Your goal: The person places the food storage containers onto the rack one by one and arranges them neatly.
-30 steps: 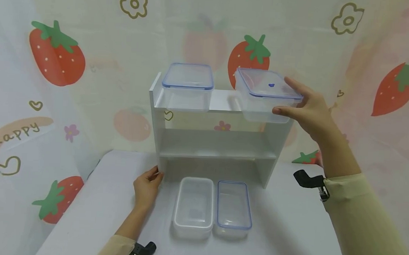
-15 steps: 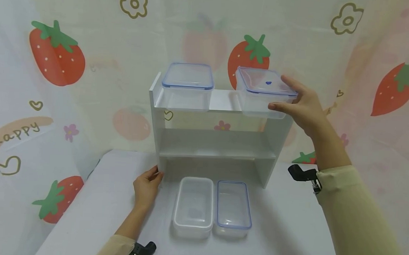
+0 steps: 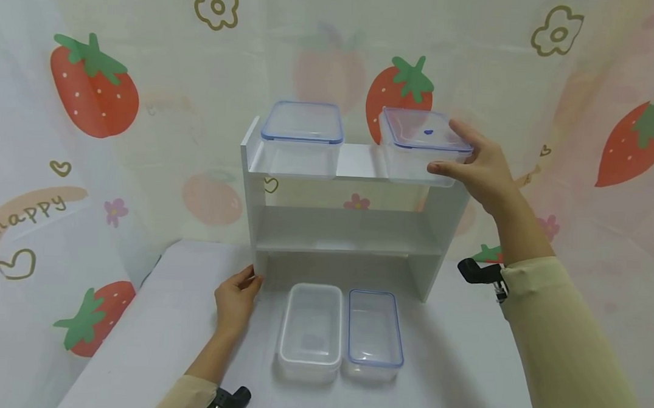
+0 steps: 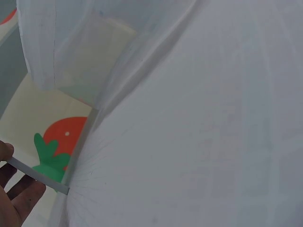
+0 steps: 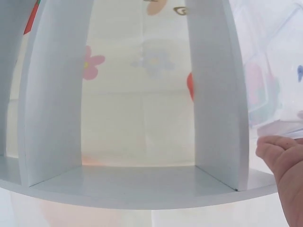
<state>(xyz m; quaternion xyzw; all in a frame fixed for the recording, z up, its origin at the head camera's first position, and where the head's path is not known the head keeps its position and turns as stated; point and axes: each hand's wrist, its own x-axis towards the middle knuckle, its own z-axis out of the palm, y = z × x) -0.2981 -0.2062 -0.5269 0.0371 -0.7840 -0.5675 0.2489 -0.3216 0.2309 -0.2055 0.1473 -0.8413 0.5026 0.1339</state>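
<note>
A clear food container with a blue-edged lid (image 3: 409,131) is at the right end of the top board of a white shelf unit (image 3: 348,229). My right hand (image 3: 484,171) grips its right side, thumb in front and fingers at the lid's rear corner. A similar blue-rimmed container (image 3: 301,136) sits on the left of that board. Low at the unit's left side, my left hand (image 3: 236,300) pinches the edge of the side panel (image 4: 40,177); the left wrist view shows thumb and fingers on either side of it. The right wrist view shows the right hand (image 5: 289,165) by the clear plastic.
On the white table (image 3: 189,344) before the unit lie two clear containers side by side: one with a whitish lid (image 3: 311,325), one with a blue rim (image 3: 375,328). A strawberry-print cloth (image 3: 140,208) hangs behind and at the sides.
My right hand and its container have shifted slightly left and back; the container's lower front edge now sits higher, near the top board's edge. The left hand stays at the panel.
</note>
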